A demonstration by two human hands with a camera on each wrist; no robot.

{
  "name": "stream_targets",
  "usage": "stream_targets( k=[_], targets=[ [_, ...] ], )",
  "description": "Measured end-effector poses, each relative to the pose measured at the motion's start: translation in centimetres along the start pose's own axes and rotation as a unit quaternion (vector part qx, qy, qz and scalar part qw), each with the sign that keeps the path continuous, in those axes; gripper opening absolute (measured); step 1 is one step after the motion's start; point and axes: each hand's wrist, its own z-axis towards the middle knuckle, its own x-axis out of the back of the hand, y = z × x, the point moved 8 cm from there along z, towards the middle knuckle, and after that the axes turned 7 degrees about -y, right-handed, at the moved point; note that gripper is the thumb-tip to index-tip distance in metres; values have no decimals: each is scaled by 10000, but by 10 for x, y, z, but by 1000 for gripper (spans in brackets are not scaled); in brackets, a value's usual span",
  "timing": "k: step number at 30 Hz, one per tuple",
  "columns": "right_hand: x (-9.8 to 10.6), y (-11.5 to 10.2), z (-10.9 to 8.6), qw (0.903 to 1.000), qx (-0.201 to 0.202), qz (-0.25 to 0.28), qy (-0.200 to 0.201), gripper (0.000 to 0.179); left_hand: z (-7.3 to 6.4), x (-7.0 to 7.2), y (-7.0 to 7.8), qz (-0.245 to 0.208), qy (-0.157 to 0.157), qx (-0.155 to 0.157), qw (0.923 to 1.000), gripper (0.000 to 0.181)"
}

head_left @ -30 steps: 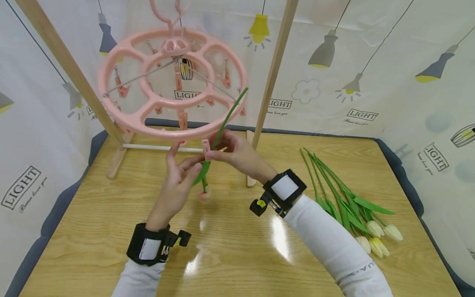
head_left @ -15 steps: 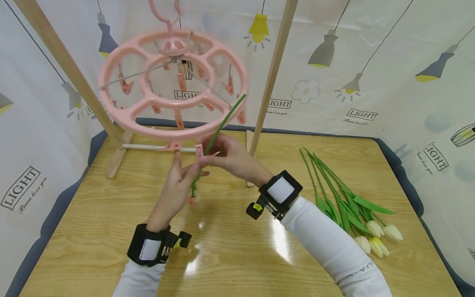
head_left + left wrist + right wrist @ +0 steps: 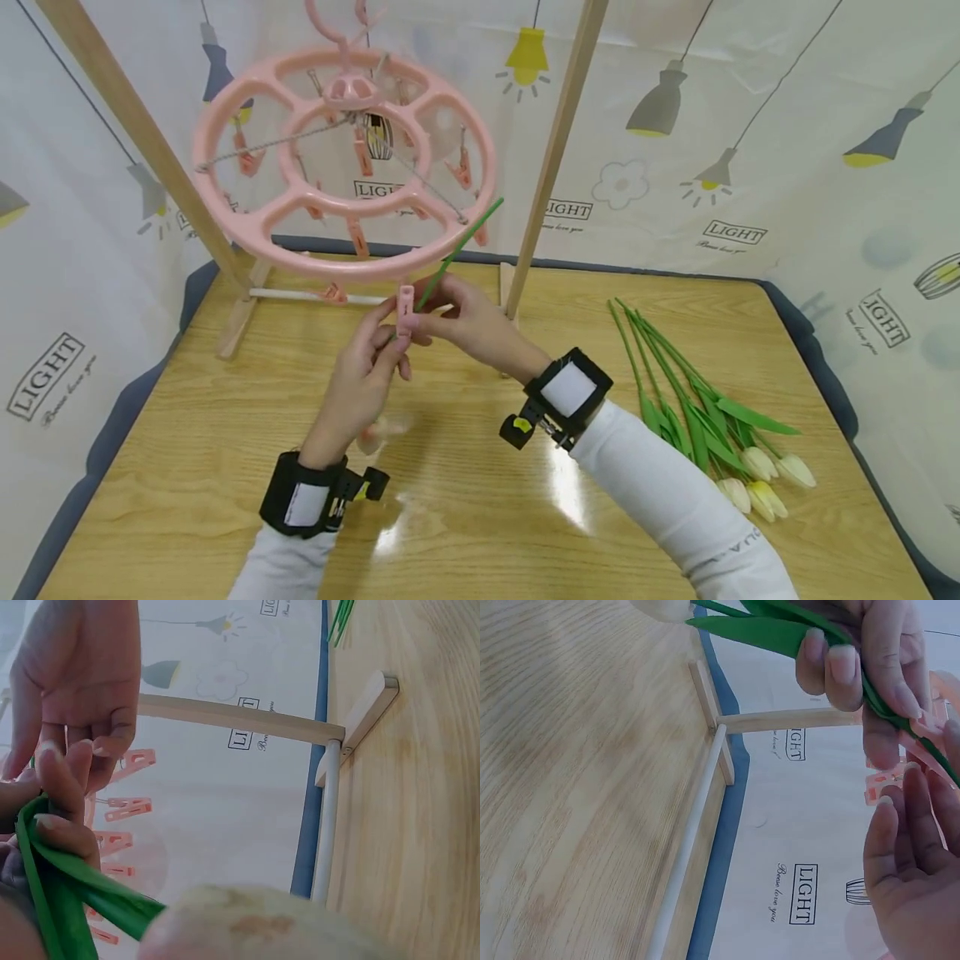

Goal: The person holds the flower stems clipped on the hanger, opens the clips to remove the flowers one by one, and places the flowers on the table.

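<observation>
A white tulip (image 3: 664, 609) with green leaves is in my left hand (image 3: 363, 379), whose thumb and fingers pinch its stem just below a pink clothespin (image 3: 405, 310). The green stem (image 3: 461, 242) slants up to the right past that clothespin. My right hand (image 3: 476, 321) holds the clothespin between thumb and fingers, close against the stem. In the left wrist view, the leaves (image 3: 97, 892) run between the left fingers and the blurred bloom (image 3: 240, 926) fills the bottom. Whether the clothespin bites the stem is hidden by the fingers.
A round pink drying hanger (image 3: 322, 265) with several clothespins hangs above the hands. Its wooden stand has two posts (image 3: 558, 158) and a white crossbar (image 3: 288, 294). Several tulips (image 3: 697, 400) lie on the table at the right. A printed curtain surrounds the table.
My left hand has left the neighbouring clothespin and moved its fingers up to the stem beside the right hand. The bloom has swung left and down, and the hanger has shifted slightly.
</observation>
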Motion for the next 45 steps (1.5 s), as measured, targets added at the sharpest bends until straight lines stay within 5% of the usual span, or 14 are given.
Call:
stream_targets(
  k=[8,17,31,39,45],
  targets=[
    [20,-2,-9,9977,229,267,579,22,1,-3,1,-129,-204,20,9997,46],
    [44,-9,-16,9784,726,1529,1188,15,0,-2,-1,93,-376,183,9991,46],
    [42,-17,-20,9629,1128,2158,1166,22,2,4,4,346,-254,533,9977,54],
    [37,-17,-21,9631,1069,2172,1181,17,15,5,20,503,116,50,9987,49],
    [42,-17,-22,9323,1151,3117,1430,24,20,5,25,227,486,-125,9985,29]
  ],
)
